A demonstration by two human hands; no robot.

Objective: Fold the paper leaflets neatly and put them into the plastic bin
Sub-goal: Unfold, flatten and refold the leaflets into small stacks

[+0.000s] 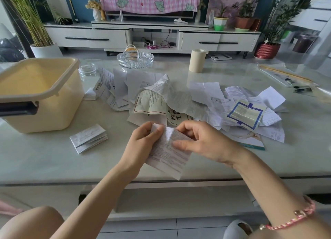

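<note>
Two bare forearms reach forward from the bottom edge; the right wrist carries a pink bracelet (295,215). Both hands meet above the near part of the table (53,163).

1. Left hand (141,142): fingers curled, gripping the upper left edge of a printed leaflet (168,154), thumb on the printed face.
2. Right hand (206,143): fingers curled over the upper right edge of the same leaflet, thumb pressed flat on its face.
3. Leaflet: creased along its middle, tilted, its lower corner hanging toward the table's front edge. Whether it touches the tabletop cannot be told.

A folded leaflet (88,137) lies flat on the table, left of the hands, near the plastic bin (44,109) but apart from it. The bin is cream-coloured, open at the top, and stands on the table's left side.

A loose pile of unfolded leaflets (179,99) spreads across the table's middle, behind the hands. Behind the pile stand a glass ashtray (135,59), a small glass dish (87,68) and an upright roll (197,60).
</note>
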